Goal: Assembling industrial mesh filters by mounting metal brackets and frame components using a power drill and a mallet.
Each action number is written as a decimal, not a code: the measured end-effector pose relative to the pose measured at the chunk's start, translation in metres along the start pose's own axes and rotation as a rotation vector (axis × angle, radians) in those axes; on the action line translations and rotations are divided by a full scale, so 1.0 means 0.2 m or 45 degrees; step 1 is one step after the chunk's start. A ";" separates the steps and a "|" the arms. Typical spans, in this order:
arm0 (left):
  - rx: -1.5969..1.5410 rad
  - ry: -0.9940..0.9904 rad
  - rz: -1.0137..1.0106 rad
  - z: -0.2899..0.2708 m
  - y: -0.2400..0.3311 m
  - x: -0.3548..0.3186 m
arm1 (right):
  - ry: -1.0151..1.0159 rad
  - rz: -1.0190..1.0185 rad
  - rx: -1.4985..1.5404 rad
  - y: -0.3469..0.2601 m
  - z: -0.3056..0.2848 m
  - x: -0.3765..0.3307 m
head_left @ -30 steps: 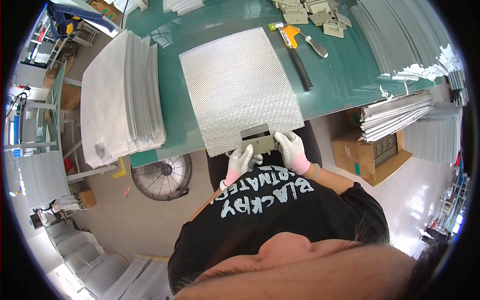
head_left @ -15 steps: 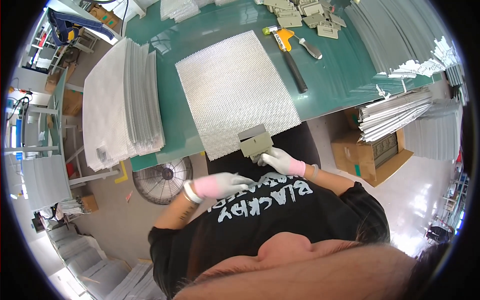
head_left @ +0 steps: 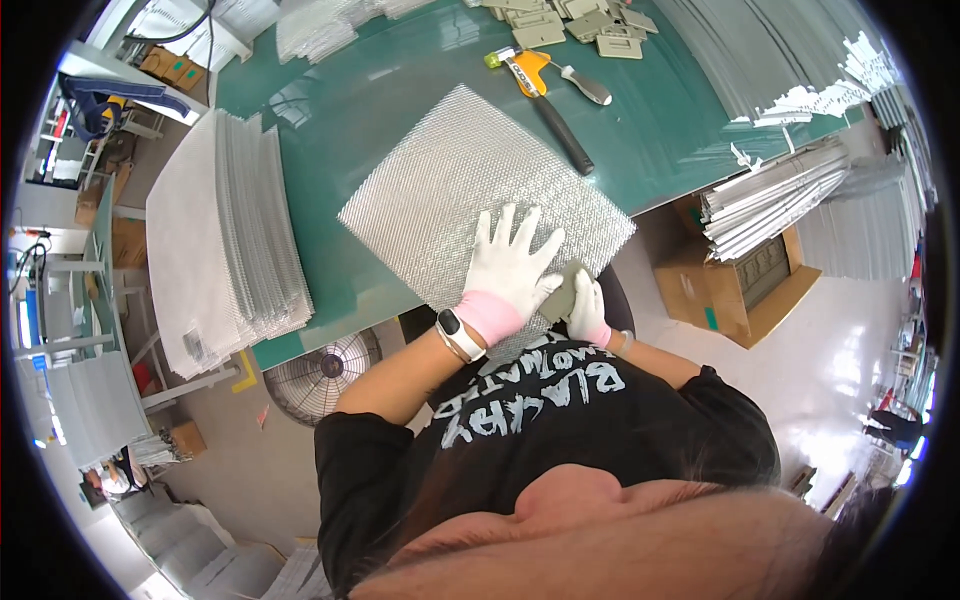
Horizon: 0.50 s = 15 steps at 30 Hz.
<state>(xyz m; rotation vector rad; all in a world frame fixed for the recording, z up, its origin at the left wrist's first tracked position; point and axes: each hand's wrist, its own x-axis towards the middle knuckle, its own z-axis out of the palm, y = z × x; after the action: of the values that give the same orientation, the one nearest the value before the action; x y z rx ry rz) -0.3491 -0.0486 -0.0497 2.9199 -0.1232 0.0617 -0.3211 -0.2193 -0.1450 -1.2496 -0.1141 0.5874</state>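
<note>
A silvery mesh sheet (head_left: 430,190) lies askew over the near edge of the green table, its near corner reaching toward my shirt. My left hand (head_left: 512,265), in a white glove with a pink cuff, rests flat on the sheet with its fingers spread. Just right of it, my gloved right hand (head_left: 588,308) grips a small grey-green flat plate (head_left: 561,297) at the sheet's near right edge. Fingers partly cover the plate, so its slot and outline do not show fully.
A mesh-sheet stack (head_left: 215,240) stands at left. A hammer (head_left: 555,125) and a screwdriver (head_left: 588,86) lie beyond the sheet, with several plates (head_left: 540,30) behind. Pale panels (head_left: 760,60) are stacked at far right, a cardboard box (head_left: 700,300) below. A floor fan (head_left: 325,380) stands near left.
My left hand has moved up from near my shirt onto the mesh sheet. The sheet has turned counterclockwise. The plate in my right hand has shifted right and tilted. The whole view has shifted slightly.
</note>
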 end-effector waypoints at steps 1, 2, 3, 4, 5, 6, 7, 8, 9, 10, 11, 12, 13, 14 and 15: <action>-0.011 -0.006 0.010 0.00 0.00 0.00 | -0.020 0.034 0.061 -0.01 0.00 0.03; 0.002 -0.019 -0.033 -0.01 0.00 0.00 | -0.042 0.069 0.123 -0.02 0.00 0.06; 0.016 -0.030 -0.080 -0.01 0.00 0.01 | -0.063 0.118 0.089 -0.05 -0.01 0.08; 0.009 -0.034 -0.078 -0.01 -0.01 0.00 | -0.056 0.122 0.086 -0.07 -0.01 0.08; -0.010 -0.054 -0.054 -0.02 -0.02 0.00 | -0.033 0.225 0.077 -0.10 -0.01 0.08; -0.027 -0.073 -0.030 -0.03 -0.02 0.00 | -0.010 0.325 0.070 -0.13 0.00 0.07; -0.067 -0.048 -0.016 -0.03 -0.03 -0.01 | 0.012 0.326 0.154 -0.15 0.02 0.06; -0.069 -0.051 -0.012 -0.03 -0.02 -0.01 | 0.017 0.326 0.156 -0.15 0.02 0.06; -0.071 -0.039 -0.008 -0.02 -0.02 -0.02 | 0.054 0.270 0.088 -0.13 0.02 0.05; -0.073 -0.027 -0.005 -0.02 -0.02 -0.02 | 0.092 0.214 0.020 -0.12 0.03 0.05; -0.074 -0.031 0.002 -0.03 -0.02 -0.02 | 0.099 0.213 0.023 -0.12 0.04 0.04; -0.072 -0.035 -0.003 -0.03 -0.01 -0.02 | 0.129 0.177 0.010 -0.12 0.05 0.04; -0.071 -0.040 -0.008 -0.03 -0.01 -0.02 | 0.159 0.140 -0.003 -0.12 0.06 0.04; -0.076 -0.042 0.000 -0.03 0.00 -0.01 | 0.169 0.139 -0.004 -0.08 0.06 0.04; -0.055 -0.051 -0.011 -0.03 0.01 -0.01 | 0.216 0.000 0.031 -0.01 0.05 0.05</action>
<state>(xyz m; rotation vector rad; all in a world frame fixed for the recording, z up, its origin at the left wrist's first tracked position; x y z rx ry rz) -0.3508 -0.0487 -0.0438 2.8792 -0.1172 -0.0010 -0.3155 -0.2071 -0.1417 -1.2707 0.0345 0.4795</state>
